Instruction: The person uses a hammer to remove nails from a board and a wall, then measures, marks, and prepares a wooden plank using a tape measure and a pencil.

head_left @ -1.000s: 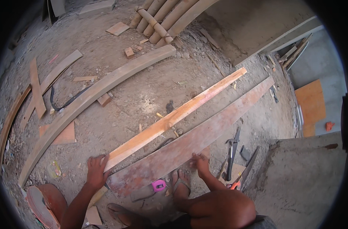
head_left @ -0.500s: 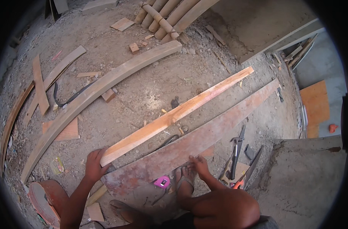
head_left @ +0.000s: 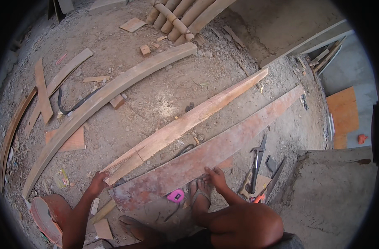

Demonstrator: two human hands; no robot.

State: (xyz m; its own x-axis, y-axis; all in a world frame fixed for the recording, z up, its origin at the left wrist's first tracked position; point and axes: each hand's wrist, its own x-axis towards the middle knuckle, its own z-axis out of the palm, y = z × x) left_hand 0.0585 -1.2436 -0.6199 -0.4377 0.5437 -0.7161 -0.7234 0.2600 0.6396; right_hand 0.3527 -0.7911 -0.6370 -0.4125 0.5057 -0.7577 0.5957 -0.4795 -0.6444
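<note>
My left hand [head_left: 98, 184] is closed round the near end of a long, light wooden plank [head_left: 172, 128]. That plank slants up to the far right, its rough pinkish face showing and a dark crack near the held end. Alongside it, nearer me, lies a wide reddish-brown board [head_left: 206, 157] with a stained face. At the near edge of this board is my right hand [head_left: 216, 178], thumb and fingertips closed on the edge. Just below the board, beside my foot, sits a pink tape measure [head_left: 175, 196].
To the right lie a hammer [head_left: 254, 172], a handsaw with an orange handle [head_left: 272, 182] and another saw [head_left: 262, 147]. A long thick beam [head_left: 110, 93] stretches across the left, with wood scraps around it. A reddish round container [head_left: 52, 216] stands at the lower left.
The light plank has rolled about its length, so a rougher pinkish face replaces the smooth orange one. It has shifted slightly left with my left hand. My right hand has barely moved.
</note>
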